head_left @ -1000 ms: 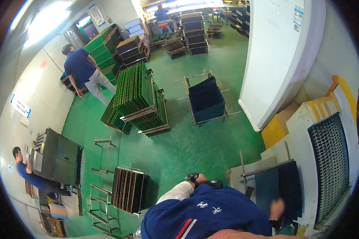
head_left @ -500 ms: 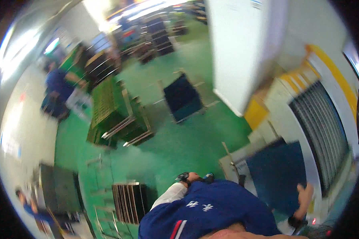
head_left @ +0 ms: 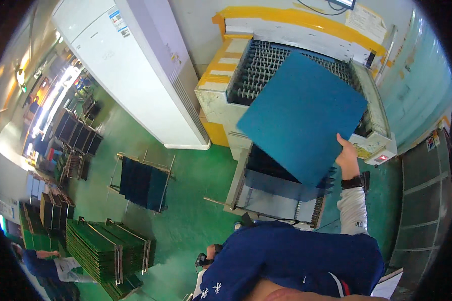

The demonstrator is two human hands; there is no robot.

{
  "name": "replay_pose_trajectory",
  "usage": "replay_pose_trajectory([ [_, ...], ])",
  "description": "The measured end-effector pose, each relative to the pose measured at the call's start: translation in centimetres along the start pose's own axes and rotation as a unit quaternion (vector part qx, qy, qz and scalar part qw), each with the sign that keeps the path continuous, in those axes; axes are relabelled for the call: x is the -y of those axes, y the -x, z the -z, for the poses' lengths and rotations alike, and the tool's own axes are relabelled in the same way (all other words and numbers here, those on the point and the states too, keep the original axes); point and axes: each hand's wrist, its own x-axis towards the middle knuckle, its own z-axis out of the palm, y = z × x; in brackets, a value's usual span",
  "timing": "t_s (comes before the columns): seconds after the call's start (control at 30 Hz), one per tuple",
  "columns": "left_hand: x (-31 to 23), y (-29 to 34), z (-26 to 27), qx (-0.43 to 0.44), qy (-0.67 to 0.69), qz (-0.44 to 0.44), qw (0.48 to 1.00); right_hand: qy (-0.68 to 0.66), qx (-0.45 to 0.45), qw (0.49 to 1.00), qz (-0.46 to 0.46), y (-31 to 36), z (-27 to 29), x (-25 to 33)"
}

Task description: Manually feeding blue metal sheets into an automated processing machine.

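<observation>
A flat square blue panel [head_left: 301,113] is held tilted above the roller bed [head_left: 261,65] of a machine. My right hand [head_left: 346,153] grips its lower right edge, with the thumb showing on the upper face. Under the panel's near corner stands a slotted rack [head_left: 278,200] with toothed sides and a dark panel in it. My left hand [head_left: 212,252] hangs low beside my body, away from the panel. Its fingers are mostly hidden behind my sleeve and clothing.
A tall white cabinet [head_left: 130,70] stands left of the machine. Farther left on the green floor are a small rack with dark panels [head_left: 143,183] and a stack of green panels [head_left: 98,246]. A person [head_left: 40,266] is at the lower left. Grey panelling [head_left: 422,200] runs along the right.
My view has swung right toward the machine. The blue panel now appears over the roller bed in my right hand. My left hand stays low by my body.
</observation>
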Motion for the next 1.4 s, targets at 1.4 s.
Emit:
replay_pose_trajectory([
  [1.4, 1.2, 5.1, -5.3, -0.166, 0.207, 0.305, 0.915, 0.810, -0.079, 0.462, 0.352, -25.5, -7.3, -3.1],
])
